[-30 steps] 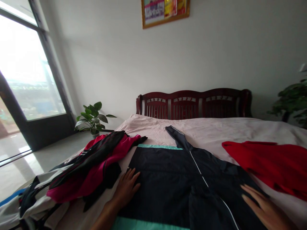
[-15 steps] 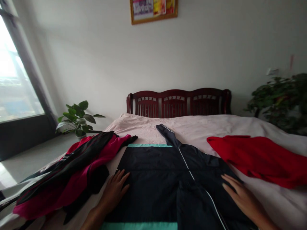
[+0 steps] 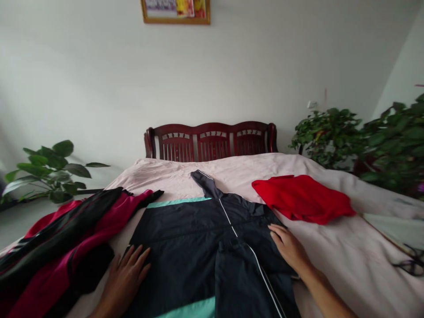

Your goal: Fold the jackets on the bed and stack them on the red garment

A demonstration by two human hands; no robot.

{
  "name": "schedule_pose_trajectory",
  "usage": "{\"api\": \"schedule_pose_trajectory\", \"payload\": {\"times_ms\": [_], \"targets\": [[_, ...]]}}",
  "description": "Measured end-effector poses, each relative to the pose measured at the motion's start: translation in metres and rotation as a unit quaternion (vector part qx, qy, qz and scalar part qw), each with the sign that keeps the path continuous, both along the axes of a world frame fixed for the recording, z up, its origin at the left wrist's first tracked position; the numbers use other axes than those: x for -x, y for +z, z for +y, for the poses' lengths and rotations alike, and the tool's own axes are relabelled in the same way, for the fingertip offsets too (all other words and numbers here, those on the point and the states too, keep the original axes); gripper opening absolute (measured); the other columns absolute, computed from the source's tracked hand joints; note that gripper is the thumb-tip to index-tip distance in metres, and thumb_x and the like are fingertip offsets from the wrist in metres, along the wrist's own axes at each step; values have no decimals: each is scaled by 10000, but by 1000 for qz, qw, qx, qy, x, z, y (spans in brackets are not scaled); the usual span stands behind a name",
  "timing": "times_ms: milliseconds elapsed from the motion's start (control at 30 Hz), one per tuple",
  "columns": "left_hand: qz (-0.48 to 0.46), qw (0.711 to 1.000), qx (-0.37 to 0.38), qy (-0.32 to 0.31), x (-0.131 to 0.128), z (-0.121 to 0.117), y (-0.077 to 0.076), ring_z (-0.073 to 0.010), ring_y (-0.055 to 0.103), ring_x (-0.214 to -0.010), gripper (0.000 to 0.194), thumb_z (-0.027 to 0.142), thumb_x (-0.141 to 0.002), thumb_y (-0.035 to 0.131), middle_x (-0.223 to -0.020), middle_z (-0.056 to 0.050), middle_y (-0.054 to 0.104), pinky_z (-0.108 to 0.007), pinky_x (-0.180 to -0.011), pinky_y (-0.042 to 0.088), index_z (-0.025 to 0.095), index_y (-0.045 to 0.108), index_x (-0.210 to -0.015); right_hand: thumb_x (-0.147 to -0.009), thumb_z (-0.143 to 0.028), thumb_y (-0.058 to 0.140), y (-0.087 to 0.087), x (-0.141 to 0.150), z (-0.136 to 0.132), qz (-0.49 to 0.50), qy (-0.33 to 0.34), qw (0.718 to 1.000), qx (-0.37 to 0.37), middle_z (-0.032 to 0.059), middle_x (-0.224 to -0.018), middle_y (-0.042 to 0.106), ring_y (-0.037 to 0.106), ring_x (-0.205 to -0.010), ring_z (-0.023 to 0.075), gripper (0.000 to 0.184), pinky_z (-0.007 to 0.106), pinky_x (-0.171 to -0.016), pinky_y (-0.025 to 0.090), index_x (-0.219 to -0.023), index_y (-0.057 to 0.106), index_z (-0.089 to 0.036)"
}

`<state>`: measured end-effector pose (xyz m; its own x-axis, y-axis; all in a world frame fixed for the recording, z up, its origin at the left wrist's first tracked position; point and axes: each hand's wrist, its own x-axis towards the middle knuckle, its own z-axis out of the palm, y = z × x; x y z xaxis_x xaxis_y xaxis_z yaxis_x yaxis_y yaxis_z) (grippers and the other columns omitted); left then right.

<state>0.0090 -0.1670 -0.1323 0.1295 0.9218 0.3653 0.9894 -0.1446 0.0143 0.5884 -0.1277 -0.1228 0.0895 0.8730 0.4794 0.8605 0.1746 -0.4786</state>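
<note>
A dark navy jacket (image 3: pixel 175 247) with white piping and teal panels lies spread on the bed, its hem toward the left. One sleeve (image 3: pixel 207 183) points toward the headboard; the other lies folded across the near side. My left hand (image 3: pixel 124 276) rests flat at the hem edge, fingers spread. On the collar end at the right, my right hand (image 3: pixel 288 245) lies with its fingers stretched out on the cloth. Neither hand grips anything visible. Beyond my right hand is a folded red garment (image 3: pixel 304 198).
Left of the jacket lies a pile of black and pink clothes (image 3: pixel 86 234). The pinkish bedsheet (image 3: pixel 165 176) runs back to a dark wooden headboard (image 3: pixel 212 143). Eyeglasses (image 3: pixel 410 265) lie at the far right. Potted plants (image 3: pixel 53 168) flank the bed.
The view has swung to the right, so everything sits further left and the eyeglasses now show. Both hands stay spread on the jacket, which lies much as before.
</note>
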Motion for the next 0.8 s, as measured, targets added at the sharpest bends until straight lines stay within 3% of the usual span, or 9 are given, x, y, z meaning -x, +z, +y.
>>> {"api": "schedule_pose_trajectory", "payload": {"times_ms": [67, 167, 233, 333, 500, 567, 667, 733, 800], "targets": [[-28, 999, 13, -26, -17, -7, 11, -342, 469, -1382, 424, 350, -893, 510, -1390, -68, 631, -609, -1167, 279, 277, 685, -1272, -903, -374, 403, 2, 2, -2, -8, 3, 1000, -17, 133, -1227, 698, 642, -1154, 273, 425, 469, -1054, 481, -1118, 717, -184], [-155, 980, 78, -93, -63, -24, 29, -293, 563, -1295, 419, 378, -892, 528, -1346, -49, 665, -521, -1135, 378, 296, 675, -1276, -893, -351, 437, 6, 6, -6, -15, 8, 999, -32, 134, -1214, 703, 650, -1141, 282, 390, 452, -1037, 494, -1105, 728, -200], [-294, 937, 131, -133, -103, -35, 37, -241, 632, -1181, 495, 397, -897, 534, -1318, -60, 677, -406, -1043, 480, 283, 587, -1376, -886, -320, 454, 9, 8, -8, -22, 12, 999, -36, 129, -1214, 705, 654, -1136, 282, 369, 441, -1028, 500, -1102, 733, -211], [-461, 841, 240, -151, -164, -40, 44, -177, 677, -906, 606, 367, -884, 555, -1257, -98, 688, -297, -815, 546, 230, 470, -1468, -877, -275, 455, 13, 11, -11, -32, 24, 998, -51, 113, -1189, 718, 662, -1121, 268, 354, 444, -1025, 506, -1070, 744, -209], [-593, 739, 316, -45, -235, -23, 55, -84, 581, -613, 925, 245, -665, 775, -1287, -157, 632, -208, -527, 450, 171, 388, -1502, -874, -243, 452, 14, 13, -12, -35, 36, 996, -75, 98, -1111, 746, 678, -1079, 246, 332, 439, -1007, 520, -984, 764, -209], [-638, 679, 362, -26, -249, -19, 62, -93, 585, -572, 840, 248, -649, 789, -1102, -124, 702, -199, -472, 413, 143, 482, -1424, -868, -240, 464, 14, 13, -13, -32, 37, 996, -76, 98, -1093, 752, 683, -1063, 246, 320, 439, -995, 527, -970, 766, -209], [-707, 562, 427, -47, -254, -18, 76, -126, 607, -529, 494, 279, -688, 765, -783, -55, 721, -208, -461, 435, 128, 661, -1147, -860, -239, 480, 15, 13, -13, -24, 43, 995, -81, 96, -1071, 756, 686, -1054, 245, 305, 436, -992, 527, -957, 769, -213], [-763, 507, 397, -52, -248, -15, 87, -153, 658, -579, 344, 281, -725, 745, -755, -47, 733, -235, -541, 514, 153, 687, -1039, -859, -243, 490, 17, 14, -14, -16, 47, 995, -85, 91, -1064, 759, 686, -1053, 244, 296, 435, -992, 524, -952, 770, -222], [-812, 477, 334, -42, -236, -6, 99, -186, 706, -654, 322, 283, -770, 719, -792, -52, 754, -277, -630, 567, 173, 686, -1071, -857, -254, 501, 19, 16, -15, -5, 51, 995, -86, 87, -1062, 760, 682, -1063, 249, 285, 440, -999, 515, -950, 770, -231]]}}
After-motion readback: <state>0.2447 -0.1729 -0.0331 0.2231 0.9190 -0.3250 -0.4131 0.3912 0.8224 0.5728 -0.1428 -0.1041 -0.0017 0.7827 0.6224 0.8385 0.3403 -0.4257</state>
